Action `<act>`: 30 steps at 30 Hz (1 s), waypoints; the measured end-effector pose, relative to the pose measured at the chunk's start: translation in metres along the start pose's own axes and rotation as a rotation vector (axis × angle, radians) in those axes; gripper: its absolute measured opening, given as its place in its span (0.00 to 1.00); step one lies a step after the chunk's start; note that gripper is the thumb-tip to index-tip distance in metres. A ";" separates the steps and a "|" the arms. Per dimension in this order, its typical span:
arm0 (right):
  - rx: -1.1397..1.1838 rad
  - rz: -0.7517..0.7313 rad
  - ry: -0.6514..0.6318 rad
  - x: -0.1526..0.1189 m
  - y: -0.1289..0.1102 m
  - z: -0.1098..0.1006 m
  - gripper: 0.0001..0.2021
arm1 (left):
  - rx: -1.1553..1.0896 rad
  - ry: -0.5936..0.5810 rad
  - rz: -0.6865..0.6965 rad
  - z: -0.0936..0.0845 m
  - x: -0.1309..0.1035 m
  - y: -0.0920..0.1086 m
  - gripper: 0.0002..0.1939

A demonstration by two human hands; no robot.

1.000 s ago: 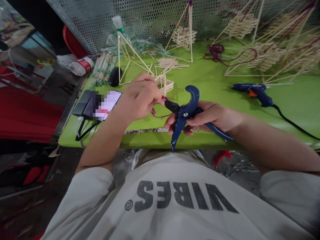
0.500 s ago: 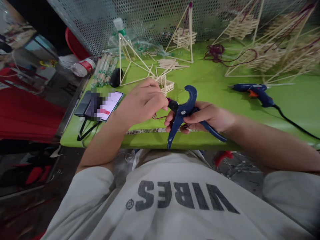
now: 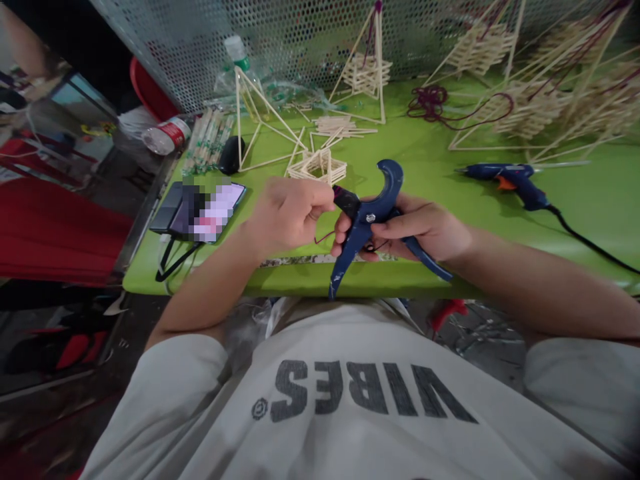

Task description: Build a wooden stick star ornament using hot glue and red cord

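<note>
Right hand (image 3: 400, 227) around blue cutter (image 3: 369, 219)

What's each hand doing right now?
Left hand: curled closed; whether it pinches the thin purple cord cannot be told.
Right hand: closed on the blue, hook-ended cutter with the dark blade, its handles spread.

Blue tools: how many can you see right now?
2. One is the blue cutter, held in the right hand; the other is the glue gun, lying on the right side of the green table. More could be hidden behind the stick frames.
</note>
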State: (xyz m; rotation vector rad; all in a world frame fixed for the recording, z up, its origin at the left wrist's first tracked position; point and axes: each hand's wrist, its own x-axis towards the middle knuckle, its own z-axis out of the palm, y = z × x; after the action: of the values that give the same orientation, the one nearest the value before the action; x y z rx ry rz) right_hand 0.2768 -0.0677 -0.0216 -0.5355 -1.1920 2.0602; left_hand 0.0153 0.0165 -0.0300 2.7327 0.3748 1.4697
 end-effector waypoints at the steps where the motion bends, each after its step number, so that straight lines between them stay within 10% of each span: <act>1: -0.015 0.015 -0.012 -0.001 -0.003 -0.001 0.13 | -0.003 -0.014 0.004 -0.003 0.001 0.001 0.17; 7: -0.032 -0.153 0.261 -0.017 -0.066 -0.020 0.06 | -0.075 -0.273 -0.084 -0.013 0.002 0.009 0.20; 11: -0.153 -0.273 0.460 -0.027 -0.099 -0.044 0.07 | -0.387 0.072 -0.167 0.019 -0.003 -0.016 0.20; 16: -0.032 -0.091 0.179 -0.001 -0.049 -0.042 0.10 | -0.478 0.383 -0.505 0.049 0.007 -0.022 0.37; 23: 0.089 0.176 -0.094 0.032 0.022 -0.021 0.21 | -0.545 0.629 -0.454 0.027 0.026 0.008 0.21; 30: -0.007 0.157 0.071 0.028 0.014 -0.036 0.14 | -0.440 0.774 -0.154 0.017 0.025 -0.082 0.29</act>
State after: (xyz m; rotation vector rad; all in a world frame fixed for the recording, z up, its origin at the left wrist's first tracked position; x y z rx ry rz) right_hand 0.2764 -0.0308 -0.0517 -0.7202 -1.1479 2.1497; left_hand 0.0258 0.1028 -0.0288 1.6923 0.2138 2.1858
